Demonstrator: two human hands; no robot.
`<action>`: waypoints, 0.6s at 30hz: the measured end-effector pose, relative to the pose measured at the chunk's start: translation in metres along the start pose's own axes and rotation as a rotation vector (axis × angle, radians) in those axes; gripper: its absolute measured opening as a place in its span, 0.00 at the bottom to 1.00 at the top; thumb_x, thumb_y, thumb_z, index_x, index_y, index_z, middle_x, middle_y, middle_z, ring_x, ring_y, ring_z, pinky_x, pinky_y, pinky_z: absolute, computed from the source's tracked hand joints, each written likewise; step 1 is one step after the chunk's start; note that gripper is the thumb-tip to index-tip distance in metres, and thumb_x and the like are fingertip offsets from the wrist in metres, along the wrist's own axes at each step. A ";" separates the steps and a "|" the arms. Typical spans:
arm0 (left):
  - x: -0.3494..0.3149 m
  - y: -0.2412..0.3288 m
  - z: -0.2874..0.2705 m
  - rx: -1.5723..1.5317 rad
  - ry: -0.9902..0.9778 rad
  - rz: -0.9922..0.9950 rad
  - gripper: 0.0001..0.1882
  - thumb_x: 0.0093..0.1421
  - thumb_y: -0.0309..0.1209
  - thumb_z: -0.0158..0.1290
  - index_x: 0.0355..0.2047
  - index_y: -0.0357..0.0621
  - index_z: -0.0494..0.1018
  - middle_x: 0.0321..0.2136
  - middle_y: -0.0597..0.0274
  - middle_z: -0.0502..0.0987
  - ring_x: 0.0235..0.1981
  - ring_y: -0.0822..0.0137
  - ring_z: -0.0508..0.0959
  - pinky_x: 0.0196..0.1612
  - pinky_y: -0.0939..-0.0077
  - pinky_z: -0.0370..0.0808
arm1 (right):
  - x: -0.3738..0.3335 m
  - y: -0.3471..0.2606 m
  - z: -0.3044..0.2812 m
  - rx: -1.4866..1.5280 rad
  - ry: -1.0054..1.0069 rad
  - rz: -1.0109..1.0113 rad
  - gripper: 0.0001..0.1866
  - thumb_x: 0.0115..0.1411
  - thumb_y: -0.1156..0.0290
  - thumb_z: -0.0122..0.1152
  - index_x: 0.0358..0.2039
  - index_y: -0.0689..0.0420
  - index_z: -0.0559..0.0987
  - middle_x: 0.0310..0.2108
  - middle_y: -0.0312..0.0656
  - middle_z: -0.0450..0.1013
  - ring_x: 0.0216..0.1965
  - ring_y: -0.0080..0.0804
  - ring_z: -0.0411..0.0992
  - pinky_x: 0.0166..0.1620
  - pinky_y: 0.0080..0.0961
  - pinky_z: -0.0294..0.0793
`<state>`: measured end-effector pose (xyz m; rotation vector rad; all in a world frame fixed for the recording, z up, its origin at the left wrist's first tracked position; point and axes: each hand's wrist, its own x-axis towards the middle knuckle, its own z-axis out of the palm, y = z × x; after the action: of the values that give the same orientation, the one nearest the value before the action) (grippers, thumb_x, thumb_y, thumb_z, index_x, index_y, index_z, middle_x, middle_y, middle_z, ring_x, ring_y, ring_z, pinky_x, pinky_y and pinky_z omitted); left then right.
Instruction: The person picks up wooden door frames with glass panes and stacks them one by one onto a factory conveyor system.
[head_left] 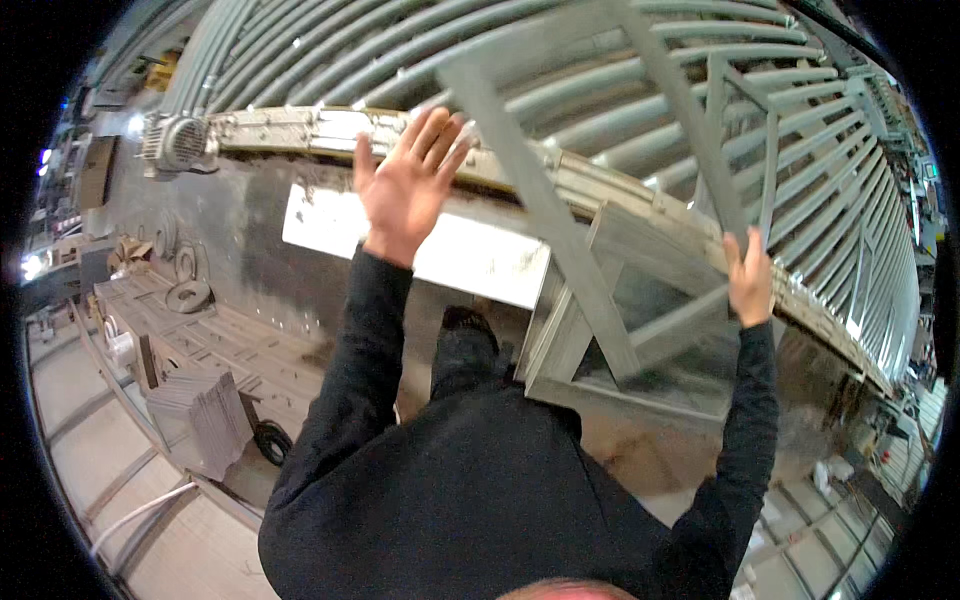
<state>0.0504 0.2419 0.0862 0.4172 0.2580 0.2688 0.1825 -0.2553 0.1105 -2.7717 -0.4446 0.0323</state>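
Observation:
My left hand is raised, palm showing and fingers spread, just left of a grey rectangular frame and holding nothing. That frame is tilted and slightly blurred, with its upper part over the roller conveyor and its lower part over a stack of similar frames. At its lower right corner, my right hand grips the edge, the fingers partly hidden. The stacked grey frames lie in front of me, below the conveyor's near edge. Another thin frame lies on the rollers at the right.
The roller conveyor spans the far side, with a motor at its left end. A bright white panel lies below its edge. At left, a stack of grey panels stands by a long slatted surface with round rings.

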 end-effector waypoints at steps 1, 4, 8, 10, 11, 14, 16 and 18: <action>0.013 -0.013 -0.008 -0.203 -0.327 -0.105 0.44 0.73 0.63 0.31 0.71 0.35 0.56 0.65 0.43 0.69 0.68 0.49 0.67 0.72 0.51 0.63 | 0.029 -0.044 -0.009 0.100 -0.069 0.065 0.37 0.71 0.37 0.49 0.51 0.66 0.75 0.44 0.64 0.77 0.47 0.65 0.76 0.49 0.50 0.73; 0.009 -0.090 0.028 0.674 -0.132 0.044 0.29 0.74 0.46 0.48 0.65 0.37 0.63 0.53 0.45 0.79 0.54 0.57 0.79 0.65 0.58 0.70 | 0.083 -0.075 0.016 0.024 -0.039 0.090 0.39 0.69 0.34 0.50 0.44 0.67 0.76 0.36 0.65 0.77 0.43 0.64 0.77 0.46 0.51 0.73; 0.026 -0.126 0.017 1.357 0.254 0.493 0.40 0.66 0.51 0.59 0.62 0.29 0.61 0.55 0.46 0.65 0.60 0.54 0.66 0.66 0.59 0.61 | 0.139 -0.069 0.046 -0.022 -0.142 0.276 0.43 0.66 0.31 0.51 0.39 0.69 0.78 0.36 0.66 0.77 0.43 0.63 0.77 0.46 0.49 0.73; 0.047 -0.131 -0.006 1.280 0.326 0.273 0.38 0.68 0.52 0.57 0.61 0.29 0.62 0.52 0.48 0.71 0.54 0.55 0.72 0.60 0.64 0.68 | 0.156 -0.071 0.056 0.053 -0.169 0.304 0.43 0.65 0.30 0.51 0.37 0.69 0.78 0.36 0.66 0.77 0.43 0.62 0.77 0.46 0.49 0.73; 0.058 -0.132 -0.020 1.145 0.310 0.063 0.36 0.69 0.52 0.56 0.60 0.30 0.64 0.49 0.49 0.75 0.50 0.56 0.76 0.57 0.66 0.71 | 0.159 -0.070 0.063 0.091 -0.174 0.334 0.43 0.65 0.30 0.52 0.37 0.69 0.78 0.36 0.66 0.78 0.43 0.62 0.78 0.46 0.49 0.73; 0.083 -0.106 0.000 0.458 0.245 -0.469 0.23 0.74 0.47 0.50 0.52 0.38 0.71 0.38 0.52 0.84 0.36 0.65 0.83 0.43 0.68 0.80 | 0.179 -0.081 0.085 0.200 -0.135 0.333 0.42 0.65 0.31 0.53 0.37 0.69 0.79 0.35 0.62 0.79 0.41 0.56 0.79 0.45 0.46 0.73; 0.108 -0.091 -0.007 0.637 0.277 -0.364 0.22 0.74 0.46 0.50 0.52 0.37 0.71 0.37 0.52 0.84 0.36 0.65 0.84 0.40 0.66 0.82 | 0.189 -0.100 0.100 0.307 -0.143 0.355 0.39 0.66 0.37 0.57 0.44 0.70 0.78 0.38 0.60 0.79 0.44 0.52 0.79 0.48 0.42 0.75; 0.148 -0.073 -0.039 0.684 0.260 -0.293 0.22 0.75 0.45 0.48 0.53 0.36 0.71 0.35 0.52 0.84 0.34 0.65 0.85 0.36 0.66 0.83 | 0.202 -0.114 0.113 0.472 -0.111 0.250 0.35 0.67 0.44 0.61 0.51 0.70 0.76 0.42 0.57 0.79 0.47 0.47 0.78 0.53 0.37 0.74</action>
<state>0.1915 0.2370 -0.0079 1.0118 0.6658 -0.0657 0.3317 -0.0548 0.0470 -2.3464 -0.0933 0.3103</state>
